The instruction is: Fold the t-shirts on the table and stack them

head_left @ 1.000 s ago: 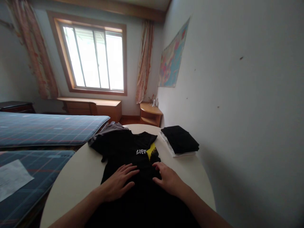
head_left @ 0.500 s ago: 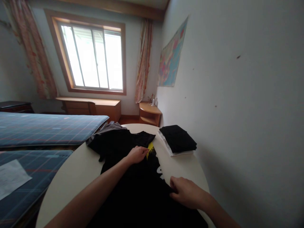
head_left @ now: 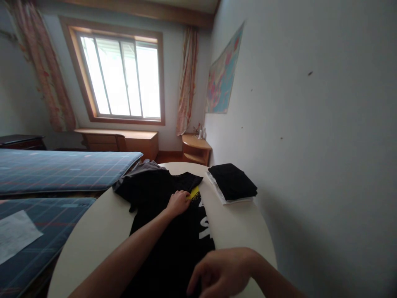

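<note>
A black T-shirt [head_left: 167, 244] with a yellow patch and white lettering lies lengthwise on a round white table [head_left: 89, 240]. Its far sleeves are spread, and its right side forms a long edge beside the lettering. My left hand [head_left: 179, 203] rests on the shirt by the yellow patch, fingers laid on the cloth and not gripping it. Nearer to me, my right hand [head_left: 225, 271] hovers at the lower right part of the shirt. Its fingers bend downward with a gap between them; the fingertips partly leave the picture.
Folded black clothes [head_left: 232, 181] lie on folded white cloth [head_left: 218, 192] at the table's right. Grey cloth [head_left: 147, 165] lies at the far left edge. Plaid mattresses [head_left: 71, 167] stand left, one with a paper sheet [head_left: 18, 234]. A wall [head_left: 325, 186] rises on the right.
My right hand has let go of the shirt's right edge and moved left and toward me. That side now lies further left, with more lettering visible. My left hand has flattened slightly.
</note>
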`<state>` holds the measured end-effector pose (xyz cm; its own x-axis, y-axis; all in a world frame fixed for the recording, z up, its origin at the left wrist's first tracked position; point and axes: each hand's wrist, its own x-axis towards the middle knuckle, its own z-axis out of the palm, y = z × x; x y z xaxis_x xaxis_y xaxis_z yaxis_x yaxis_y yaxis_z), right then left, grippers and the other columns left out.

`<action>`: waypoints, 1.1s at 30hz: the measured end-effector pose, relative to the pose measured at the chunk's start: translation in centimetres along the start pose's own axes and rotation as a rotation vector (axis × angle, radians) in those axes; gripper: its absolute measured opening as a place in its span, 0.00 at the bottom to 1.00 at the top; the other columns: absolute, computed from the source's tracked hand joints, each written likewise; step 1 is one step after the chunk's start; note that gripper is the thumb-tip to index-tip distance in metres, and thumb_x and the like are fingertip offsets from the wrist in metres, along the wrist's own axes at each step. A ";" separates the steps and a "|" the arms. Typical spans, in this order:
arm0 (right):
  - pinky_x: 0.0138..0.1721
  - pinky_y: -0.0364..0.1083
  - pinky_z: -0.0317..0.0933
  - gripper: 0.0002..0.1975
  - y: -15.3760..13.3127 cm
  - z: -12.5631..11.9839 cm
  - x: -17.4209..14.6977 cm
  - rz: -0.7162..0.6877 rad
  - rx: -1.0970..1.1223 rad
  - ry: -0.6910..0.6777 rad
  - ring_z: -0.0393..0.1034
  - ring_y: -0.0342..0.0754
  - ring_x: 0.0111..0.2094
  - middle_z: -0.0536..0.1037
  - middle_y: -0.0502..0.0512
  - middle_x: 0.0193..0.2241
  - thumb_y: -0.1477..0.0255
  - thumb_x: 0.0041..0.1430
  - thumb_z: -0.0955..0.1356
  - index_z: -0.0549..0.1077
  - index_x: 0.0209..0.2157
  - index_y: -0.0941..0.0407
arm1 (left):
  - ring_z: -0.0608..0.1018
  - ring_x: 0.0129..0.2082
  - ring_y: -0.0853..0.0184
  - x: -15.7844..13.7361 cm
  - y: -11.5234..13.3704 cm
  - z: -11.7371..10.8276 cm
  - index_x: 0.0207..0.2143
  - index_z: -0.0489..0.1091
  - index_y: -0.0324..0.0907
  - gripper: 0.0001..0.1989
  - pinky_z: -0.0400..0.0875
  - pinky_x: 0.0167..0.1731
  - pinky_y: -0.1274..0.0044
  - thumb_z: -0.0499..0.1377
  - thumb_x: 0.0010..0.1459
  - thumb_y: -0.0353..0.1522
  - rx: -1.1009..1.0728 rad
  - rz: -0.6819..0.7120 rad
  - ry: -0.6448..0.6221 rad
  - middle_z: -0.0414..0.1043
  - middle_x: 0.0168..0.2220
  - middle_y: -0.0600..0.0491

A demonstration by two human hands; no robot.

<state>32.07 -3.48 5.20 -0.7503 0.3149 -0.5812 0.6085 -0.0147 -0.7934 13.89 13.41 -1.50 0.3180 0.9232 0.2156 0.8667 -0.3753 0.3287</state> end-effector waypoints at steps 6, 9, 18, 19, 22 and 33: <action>0.21 0.37 0.58 0.13 1.2 -6.4 3.7 -0.065 -0.035 0.728 0.64 0.38 0.19 0.76 0.48 0.25 0.67 0.62 0.66 0.75 0.45 0.59 | 0.70 0.52 0.57 -1.8 0.3 0.9 0.52 0.70 0.42 0.17 0.63 0.52 0.68 0.51 0.65 0.34 0.004 0.037 0.064 0.72 0.52 0.45; 0.28 0.39 0.62 0.12 2.6 -11.1 6.1 -0.009 -0.106 1.100 0.72 0.42 0.27 0.78 0.53 0.28 0.71 0.62 0.65 0.75 0.45 0.61 | 0.70 0.52 0.58 -2.2 0.2 1.2 0.53 0.70 0.43 0.17 0.64 0.51 0.68 0.51 0.65 0.34 -0.017 0.068 0.094 0.71 0.52 0.46; 0.56 0.47 0.59 0.19 4.6 -21.5 12.2 0.089 -0.162 1.405 0.71 0.51 0.52 0.78 0.58 0.49 0.68 0.64 0.65 0.72 0.55 0.57 | 0.70 0.52 0.57 -2.1 -0.3 1.7 0.54 0.70 0.45 0.18 0.64 0.51 0.68 0.50 0.65 0.33 -0.062 0.098 0.112 0.71 0.53 0.46; 0.58 0.49 0.58 0.18 4.6 -22.1 13.0 0.097 -0.161 1.428 0.70 0.52 0.53 0.77 0.58 0.50 0.68 0.63 0.65 0.73 0.53 0.57 | 0.69 0.53 0.57 -2.1 -0.2 1.7 0.54 0.70 0.45 0.18 0.64 0.51 0.68 0.50 0.65 0.33 -0.063 0.097 0.103 0.70 0.53 0.47; 0.59 0.53 0.56 0.18 4.0 -23.7 15.0 0.126 -0.150 1.527 0.67 0.58 0.56 0.75 0.64 0.53 0.72 0.62 0.64 0.74 0.52 0.60 | 0.69 0.53 0.58 -2.1 0.0 1.5 0.54 0.69 0.45 0.18 0.63 0.53 0.69 0.50 0.64 0.33 -0.071 0.079 0.093 0.70 0.54 0.48; 0.56 0.42 0.60 0.23 1.9 -25.4 20.0 -0.203 -0.345 1.413 0.70 0.43 0.52 0.76 0.52 0.53 0.78 0.62 0.58 0.70 0.57 0.55 | 0.72 0.48 0.60 -1.7 -0.1 1.5 0.49 0.71 0.40 0.15 0.64 0.51 0.70 0.50 0.64 0.32 -0.146 -0.048 0.197 0.73 0.46 0.48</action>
<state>24.76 26.86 -3.31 -0.0810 0.9335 0.3492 0.7082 0.3004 -0.6389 13.86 12.04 -3.30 0.1847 0.9117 0.3670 0.8098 -0.3527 0.4688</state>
